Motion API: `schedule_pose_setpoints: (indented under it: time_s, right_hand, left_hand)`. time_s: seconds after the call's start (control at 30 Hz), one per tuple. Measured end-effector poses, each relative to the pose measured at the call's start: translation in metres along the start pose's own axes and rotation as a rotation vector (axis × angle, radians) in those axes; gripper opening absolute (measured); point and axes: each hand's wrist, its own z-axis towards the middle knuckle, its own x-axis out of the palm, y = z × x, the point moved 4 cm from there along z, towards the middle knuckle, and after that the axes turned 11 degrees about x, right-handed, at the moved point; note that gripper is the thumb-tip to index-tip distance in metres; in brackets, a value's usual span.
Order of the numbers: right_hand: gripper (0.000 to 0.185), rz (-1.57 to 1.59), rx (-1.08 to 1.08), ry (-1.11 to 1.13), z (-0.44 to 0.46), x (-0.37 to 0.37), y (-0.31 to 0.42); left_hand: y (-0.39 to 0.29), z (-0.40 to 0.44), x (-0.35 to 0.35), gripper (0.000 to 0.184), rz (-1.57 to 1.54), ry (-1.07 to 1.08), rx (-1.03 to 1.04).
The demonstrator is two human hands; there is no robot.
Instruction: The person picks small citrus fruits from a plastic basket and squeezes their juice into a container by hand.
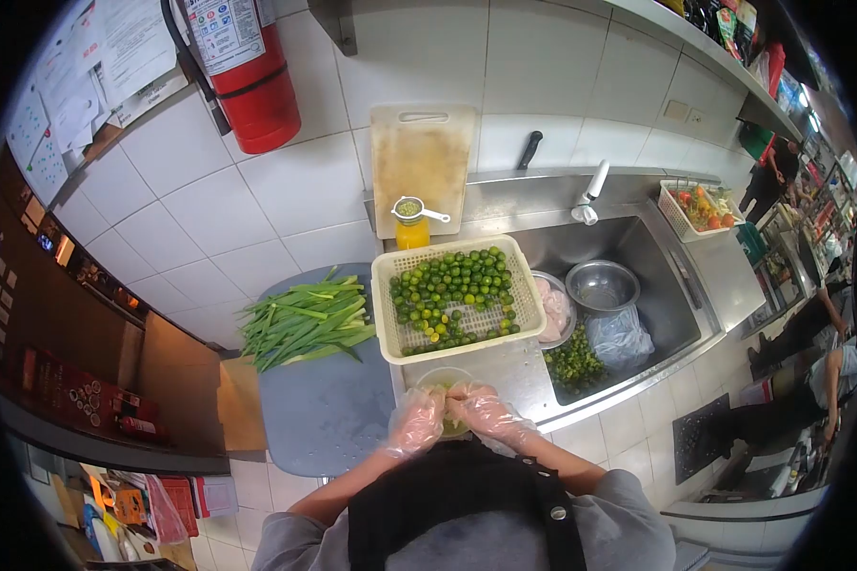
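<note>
My left hand (416,422) and my right hand (488,415), both in clear plastic gloves, meet over a round, pale see-through container (436,375) close to my apron. The fingers of both hands are closed and pressed together at the tips. Whatever they pinch is too small and covered to make out. Greenish-yellow contents show inside the container below. Just beyond it, a cream plastic basket (383,314) holds many small green limes (457,285), a few of them yellowish.
Left of the basket, green leafy stalks (307,319) lie on a grey board (324,419). The sink (628,238) at right holds a metal bowl (603,287), a plastic bag (621,338) and green lime pieces (573,364). A strainer (408,208) tops a yellow jar (412,233). People stand far right.
</note>
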Motion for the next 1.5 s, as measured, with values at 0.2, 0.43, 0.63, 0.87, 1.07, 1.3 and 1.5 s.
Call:
schedule_pose_setpoints:
  time_s: [0.2, 0.43, 0.63, 0.87, 1.07, 1.3, 1.5]
  right_hand:
    - [0.029, 0.194, 0.170, 0.021, 0.010, -0.004, -0.018]
    - [0.030, -0.185, 0.013, -0.025, 0.016, 0.007, -0.032]
    - [0.034, -0.489, -0.030, -0.126, 0.026, 0.028, -0.084]
    - [0.043, -0.103, 0.311, -0.031, 0.003, 0.018, -0.036]
    - [0.042, -0.343, 0.093, 0.053, 0.017, 0.015, -0.054]
    - [0.034, -0.098, 0.191, 0.231, 0.004, -0.007, -0.004]
    - [0.028, 0.446, 0.323, 0.146, -0.011, -0.004, 0.016]
  left_hand:
    - [0.006, 0.003, 0.001, 0.027, -0.141, -0.212, 0.033]
    - [0.000, 0.012, 0.003, 0.013, 0.125, -0.156, 0.121]
    - [-0.005, 0.020, -0.003, 0.011, 0.194, -0.017, 0.185]
    - [0.006, 0.022, 0.009, 0.010, 0.197, 0.015, 0.237]
    - [0.005, 0.019, 0.001, 0.008, 0.221, 0.078, 0.194]
    - [0.005, 0.009, -0.013, 0.012, 0.246, -0.118, 0.221]
    - [-0.009, 0.007, -0.026, 0.026, 0.144, -0.213, 0.190]
